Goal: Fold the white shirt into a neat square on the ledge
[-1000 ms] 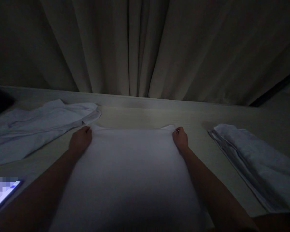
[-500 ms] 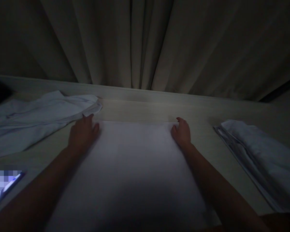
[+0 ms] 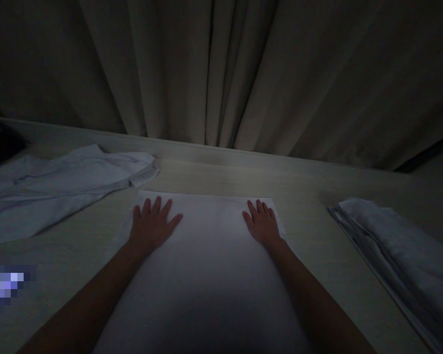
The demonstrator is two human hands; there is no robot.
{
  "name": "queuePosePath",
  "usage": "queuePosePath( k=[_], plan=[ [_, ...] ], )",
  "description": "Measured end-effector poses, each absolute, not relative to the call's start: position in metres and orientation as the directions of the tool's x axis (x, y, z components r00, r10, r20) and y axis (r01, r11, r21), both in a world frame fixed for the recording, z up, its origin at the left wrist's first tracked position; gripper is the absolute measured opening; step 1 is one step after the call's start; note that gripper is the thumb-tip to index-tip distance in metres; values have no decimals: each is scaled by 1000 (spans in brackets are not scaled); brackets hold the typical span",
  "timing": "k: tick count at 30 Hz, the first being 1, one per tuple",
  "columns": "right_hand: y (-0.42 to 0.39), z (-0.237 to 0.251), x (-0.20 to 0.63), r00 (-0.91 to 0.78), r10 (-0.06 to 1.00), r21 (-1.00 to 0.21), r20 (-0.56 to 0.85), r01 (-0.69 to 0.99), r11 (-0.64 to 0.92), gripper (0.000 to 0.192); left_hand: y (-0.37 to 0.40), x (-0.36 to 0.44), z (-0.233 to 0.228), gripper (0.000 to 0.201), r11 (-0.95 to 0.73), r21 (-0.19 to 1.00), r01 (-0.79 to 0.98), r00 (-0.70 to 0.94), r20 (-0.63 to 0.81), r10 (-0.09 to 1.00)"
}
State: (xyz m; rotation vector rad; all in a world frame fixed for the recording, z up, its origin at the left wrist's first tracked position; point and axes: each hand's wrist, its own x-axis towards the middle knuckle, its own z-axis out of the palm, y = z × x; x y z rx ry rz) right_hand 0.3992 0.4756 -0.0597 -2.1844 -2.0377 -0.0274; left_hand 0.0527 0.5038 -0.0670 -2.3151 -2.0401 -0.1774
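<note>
- Left hand [image 3: 153, 227]: flat, palm down, fingers spread, pressing the far-left corner of the white cloth [image 3: 206, 265]. Grip is unclenched, nothing pinched.
- Right hand [image 3: 262, 226]: same posture on the far-right corner, fingers together and pointing toward 12 o'clock. Also unclenched, holding nothing.
- White cloth: laid flat on the worktop [image 3: 310, 231], dead centre in front of the person, far edge running straight from about 11 to 1 o'clock. It looks smooth between the hands (dim light, so fine creases can't be ruled out).
- Step in hand, as I read it: flattening the cloth. To do it well, I'd keep both palms flat with even pressure and stroke outward from the middle toward 9 and 3 o'clock, so slack goes off the edges rather than bunching. Keep the far edge parallel to the worktop's back edge.
- Risk: uneven pressure would skew the far edge or drag a corner under.
- Crumpled white garment [image 3: 59, 182] lies at 10 o'clock, its nearest corner just beside the cloth's far-left corner; I can't tell if they touch.
- Stack of folded cloths [image 3: 391, 250] sits at 3 o'clock, well apart from the right hand.
- Curtain [image 3: 221, 73] hangs behind the worktop at 12 o'clock.
</note>
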Motion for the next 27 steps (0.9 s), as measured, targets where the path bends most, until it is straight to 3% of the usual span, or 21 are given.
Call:
queuePosePath(
  k=[6, 9, 12, 20, 27],
  plan=[
    [470, -42, 386, 79, 992, -79, 102, 994, -72, 63, 501, 60, -56, 77, -143, 72, 987, 131, 152, 980],
    [464, -30, 366, -54, 988, -84, 145, 994, 67, 63, 497, 77, -48, 74, -250, 106, 962, 233, 154, 960],
    [461, -30, 348, -183, 978, -112, 103, 975, 194, 65, 492, 97, -49, 78, -344, 124, 931, 326, 146, 934],
    [465, -54, 345, -183, 981, -117, 69, 975, 190, 71, 485, 101, -70, 80, -341, 79, 937, 322, 182, 929],
    [465, -44, 342, -180, 982, -62, 59, 981, 183, 70, 486, 106, -64, 79, -349, 45, 936, 334, 199, 921]
  ],
)
